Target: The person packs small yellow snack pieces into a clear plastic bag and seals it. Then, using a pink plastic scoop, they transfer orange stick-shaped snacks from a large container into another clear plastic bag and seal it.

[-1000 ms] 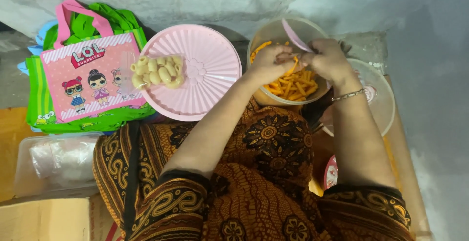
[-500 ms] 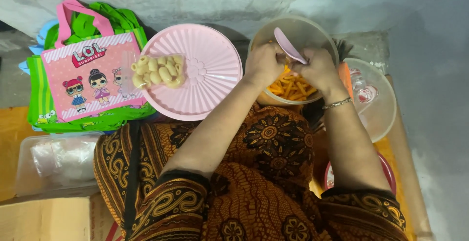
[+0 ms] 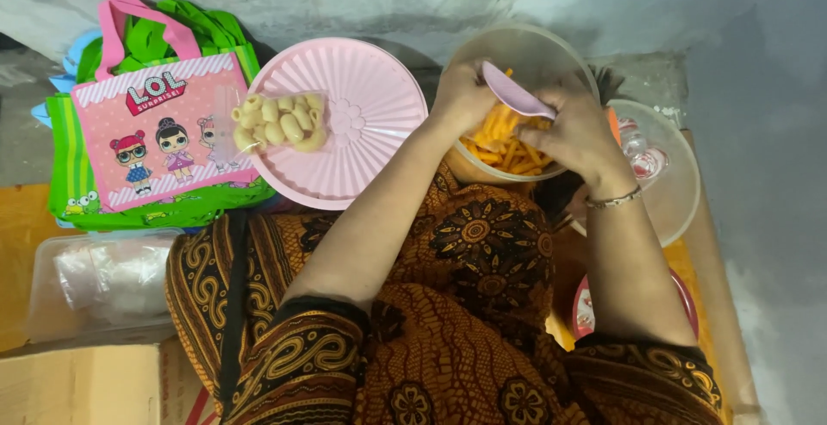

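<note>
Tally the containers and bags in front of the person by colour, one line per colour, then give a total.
Pink: 2, the round ribbed pink plastic lid and the pink cartoon tote bag.
Green: 1, the green fabric bag.
Clear: 3, the clear round bowl of orange sticks, the clear round lid, the clear rectangular tub.
Total: 6.

Single head view, looking steeply down from close above the clear bowl [image 3: 551, 55]; lap just below it, pink plate [image 3: 362, 145] to its left.
</note>
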